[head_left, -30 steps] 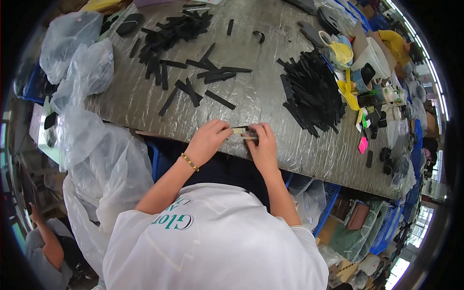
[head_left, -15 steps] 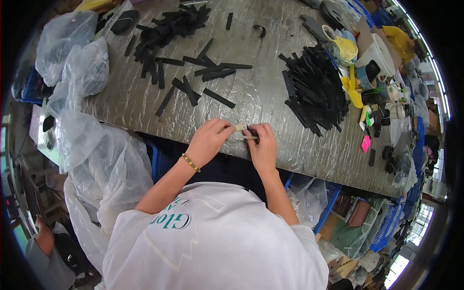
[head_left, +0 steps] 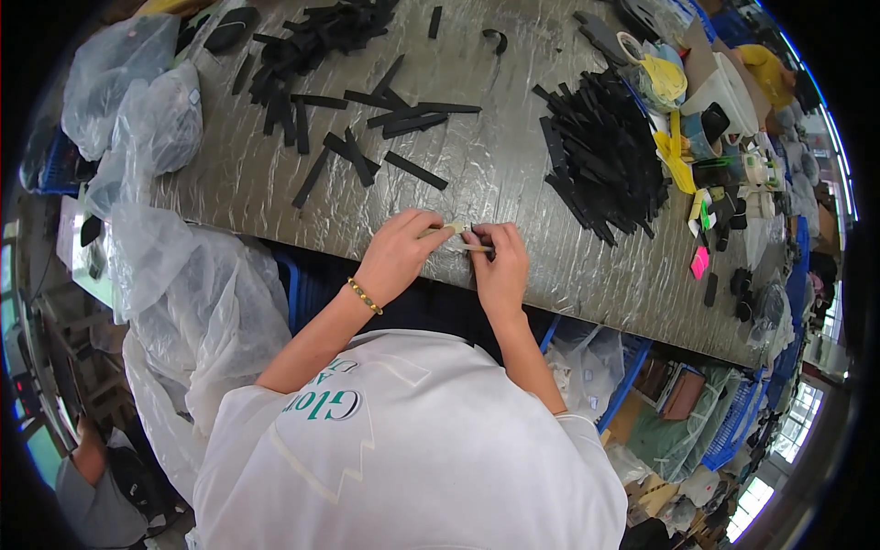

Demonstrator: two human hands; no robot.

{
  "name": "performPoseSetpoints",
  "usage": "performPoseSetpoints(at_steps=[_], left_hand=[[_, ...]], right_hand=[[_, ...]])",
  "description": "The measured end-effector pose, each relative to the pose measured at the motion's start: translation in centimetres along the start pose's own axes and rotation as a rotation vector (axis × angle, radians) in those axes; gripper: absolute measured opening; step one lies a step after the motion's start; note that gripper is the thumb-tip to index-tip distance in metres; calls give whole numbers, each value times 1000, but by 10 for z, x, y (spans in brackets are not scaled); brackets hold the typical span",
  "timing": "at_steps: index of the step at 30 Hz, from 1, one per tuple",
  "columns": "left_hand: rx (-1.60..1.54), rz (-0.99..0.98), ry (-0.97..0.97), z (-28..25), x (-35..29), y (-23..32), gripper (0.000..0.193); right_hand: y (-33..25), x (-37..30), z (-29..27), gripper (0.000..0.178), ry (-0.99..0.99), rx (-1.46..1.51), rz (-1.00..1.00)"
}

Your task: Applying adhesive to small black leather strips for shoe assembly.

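Both of my hands meet over the near edge of the table. Thumb and fingers of my left hand [head_left: 401,257] pinch a small pale piece [head_left: 454,227], too small to name. A thin pale stick-like tool [head_left: 477,247] lies in the closed fingers of my right hand [head_left: 502,273], its end pointing toward the left hand. Something tiny and dark shows at the right fingertips; I cannot make out what. Several loose black strips [head_left: 415,171] lie beyond my hands. A dense heap of black strips [head_left: 605,156] is to the right, with another pile [head_left: 316,46] at the far left.
Film covers the table [head_left: 513,119]. Clear plastic bags [head_left: 202,312] hang at its left edge. Yellow scissors-like handles [head_left: 676,160], a white tub [head_left: 724,96], and a pink tag [head_left: 700,262] crowd the right side. Blue crates [head_left: 738,422] stand below. Another person's arm [head_left: 89,454] shows at lower left.
The pale piece between my hands has turned and shows less of its face. My hands stay close together, moving only slightly. The whole view has shifted a little.
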State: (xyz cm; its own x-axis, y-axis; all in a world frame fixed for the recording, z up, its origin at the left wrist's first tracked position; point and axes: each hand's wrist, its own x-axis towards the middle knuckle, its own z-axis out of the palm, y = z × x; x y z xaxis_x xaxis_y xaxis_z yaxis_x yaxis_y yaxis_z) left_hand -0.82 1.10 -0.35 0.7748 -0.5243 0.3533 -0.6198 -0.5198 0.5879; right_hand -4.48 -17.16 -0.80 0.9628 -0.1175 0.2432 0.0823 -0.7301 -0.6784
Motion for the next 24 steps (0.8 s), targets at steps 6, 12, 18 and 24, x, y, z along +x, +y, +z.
performPoseSetpoints(at_steps=[6, 12, 18, 24], left_hand=[[8, -11, -5, 2, 0, 3, 37], [25, -7, 20, 5, 0, 2, 36], [71, 0, -4, 2, 2, 5, 36], [133, 46, 14, 4, 4, 5, 32]], right_hand=[[-4, -2, 2, 12, 22, 37, 46], [-3, 6, -11, 12, 0, 211, 78], [3, 25, -37, 41, 3, 327, 78], [4, 20, -24, 20, -197, 521, 300]])
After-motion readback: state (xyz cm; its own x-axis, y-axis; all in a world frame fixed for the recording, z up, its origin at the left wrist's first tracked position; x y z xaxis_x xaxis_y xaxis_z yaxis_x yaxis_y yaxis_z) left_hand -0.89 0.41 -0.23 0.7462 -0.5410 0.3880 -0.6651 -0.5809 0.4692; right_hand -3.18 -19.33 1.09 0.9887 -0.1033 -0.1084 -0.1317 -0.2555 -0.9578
